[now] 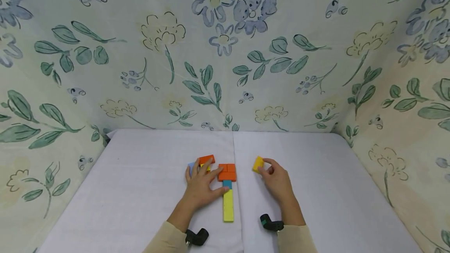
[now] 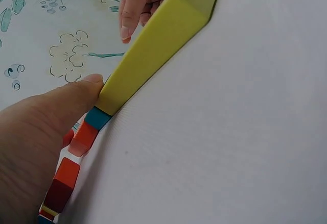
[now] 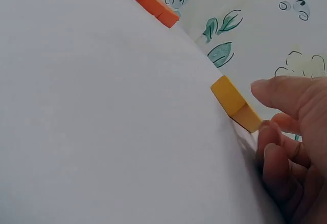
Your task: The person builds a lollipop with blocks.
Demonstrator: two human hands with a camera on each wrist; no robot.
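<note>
On the white cloth (image 1: 140, 190), right of the orange blocks (image 1: 228, 176), a plain-faced yellow block (image 1: 258, 164) lies with its long axis leading away, leaning right. Whether the right hand (image 1: 279, 182) pinches it cannot be told. The left hand (image 1: 201, 190), fingers spread, has its thumb at the far end of a long lime-yellow block (image 1: 228, 208).

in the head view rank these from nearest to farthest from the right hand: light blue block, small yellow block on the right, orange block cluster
1. Small yellow block: at the fingertips of the right hand
2. Orange block cluster: farther left, beside the left hand
3. Light blue block: leftmost, partly hidden by the left hand
</note>
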